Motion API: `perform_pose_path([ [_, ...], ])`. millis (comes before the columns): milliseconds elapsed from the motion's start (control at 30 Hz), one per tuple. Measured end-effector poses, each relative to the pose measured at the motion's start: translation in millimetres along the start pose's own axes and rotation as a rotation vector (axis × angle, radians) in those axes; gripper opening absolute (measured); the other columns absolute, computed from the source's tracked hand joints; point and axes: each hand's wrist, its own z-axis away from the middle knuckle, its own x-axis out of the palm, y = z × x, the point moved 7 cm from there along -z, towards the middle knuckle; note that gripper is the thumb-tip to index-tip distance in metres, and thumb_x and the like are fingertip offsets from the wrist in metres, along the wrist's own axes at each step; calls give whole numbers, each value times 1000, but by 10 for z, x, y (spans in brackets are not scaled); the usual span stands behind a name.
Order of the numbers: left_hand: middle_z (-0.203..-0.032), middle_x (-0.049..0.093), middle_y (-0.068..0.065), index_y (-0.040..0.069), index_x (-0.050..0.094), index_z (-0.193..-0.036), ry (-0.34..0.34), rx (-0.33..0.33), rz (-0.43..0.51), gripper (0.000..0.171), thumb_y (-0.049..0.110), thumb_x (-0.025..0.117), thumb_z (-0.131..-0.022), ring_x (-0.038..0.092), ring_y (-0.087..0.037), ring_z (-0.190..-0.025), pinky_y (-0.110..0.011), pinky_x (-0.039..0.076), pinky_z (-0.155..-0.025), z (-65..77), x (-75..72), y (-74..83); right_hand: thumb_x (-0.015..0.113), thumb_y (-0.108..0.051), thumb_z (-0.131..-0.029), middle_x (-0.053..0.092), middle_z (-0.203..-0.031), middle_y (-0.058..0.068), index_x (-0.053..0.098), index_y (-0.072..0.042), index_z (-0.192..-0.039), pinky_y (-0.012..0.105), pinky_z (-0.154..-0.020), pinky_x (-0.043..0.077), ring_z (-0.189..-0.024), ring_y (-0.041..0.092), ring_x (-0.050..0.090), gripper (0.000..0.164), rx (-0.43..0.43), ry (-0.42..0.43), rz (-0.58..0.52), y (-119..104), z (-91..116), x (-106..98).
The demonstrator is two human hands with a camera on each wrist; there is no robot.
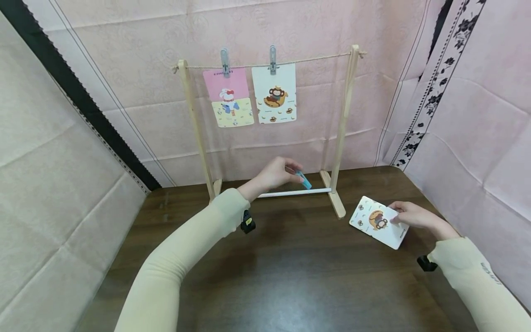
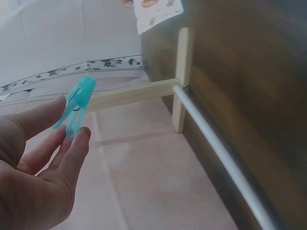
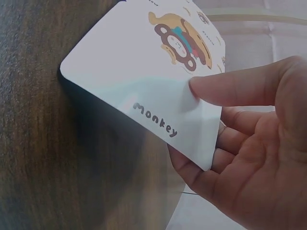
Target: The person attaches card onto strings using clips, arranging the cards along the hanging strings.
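My left hand pinches a blue clothespin by its handle ends, just above the white bar of the wooden stand. In the left wrist view the clothespin sits between thumb and fingers. At the right, my right hand grips a white card by one edge, thumb on its face and fingers behind. The right wrist view shows the card's cartoon monkey on a banana and the word "monkey". The card is tilted, its printed top toward me.
A string runs between the stand's posts. Grey clothespins hold a pink and yellow card and a white monkey card on it. Pink cloth encloses the brown table at the back and sides.
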Motion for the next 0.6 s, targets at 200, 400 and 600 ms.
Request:
perform_pose_path([
  [200,-105,71,-7,3,70,-118,26,23,15,31,13,78,-89,68,-18,-99,-29,53,-84,-17,-97,113,64,-5,-89,65,-101,18,53,16,-116,33,-74,49,-89,22,58,36,-37,22,15,-48,18,-22],
  [400,-105,72,-8,2,69,-121,42,39,55,34,11,78,-90,67,-19,-100,-30,55,-86,-16,-210,222,67,-10,-90,65,-109,22,53,14,-121,34,-79,48,-97,26,58,41,-43,75,39,-140,16,-89],
  [600,-110,72,-9,1,67,-125,82,64,68,38,11,78,-90,67,-18,-104,-28,53,-90,-11,-367,418,66,-13,-94,67,-113,18,51,11,-127,29,-80,47,-96,19,60,44,-59,99,-51,-280,-14,-155],
])
